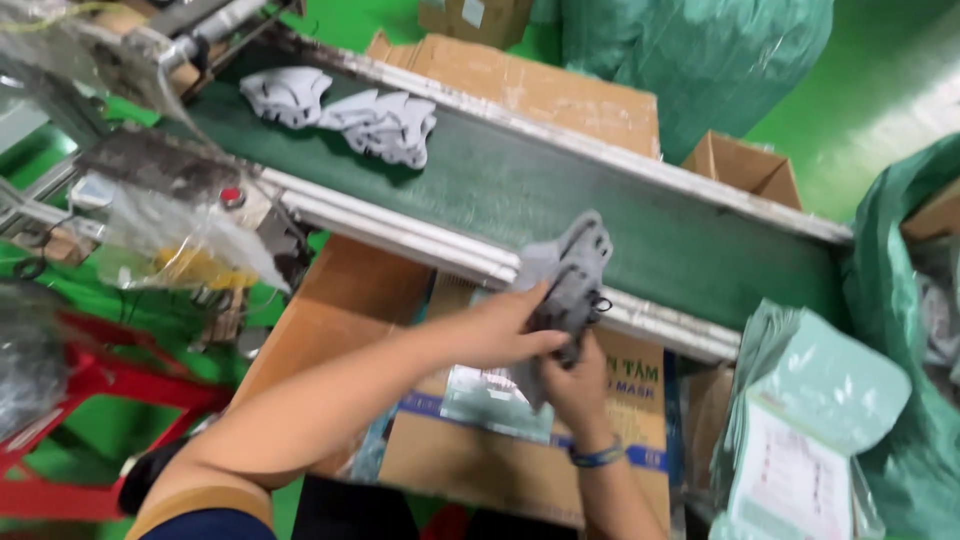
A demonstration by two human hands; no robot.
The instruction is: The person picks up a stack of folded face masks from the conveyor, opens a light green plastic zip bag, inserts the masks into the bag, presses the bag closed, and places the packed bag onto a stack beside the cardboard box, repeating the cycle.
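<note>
Right hand: comes up from the lower edge, a blue band on its wrist; its fingers curl up around the lower end of the grey moulded parts, gripping them from below.
Left hand: reaches in from the left on a bare forearm; thumb and fingers are pressed together on the left side of the same grey parts, pinching them.
Grey moulded parts: a small stack of flat, slotted pieces, held upright between both hands, just above the near rail of the conveyor belt.
Cardboard box: lies flat under the hands, a blue stripe across it.
Pale green packets: piled at the right, near the right forearm.
Conveyor belt: dark green, runs slantwise from upper left to right behind the hands.
Loose grey parts: two clusters lying on the belt at upper left, well apart from the hands.
Green sack: stands beyond the belt.
</note>
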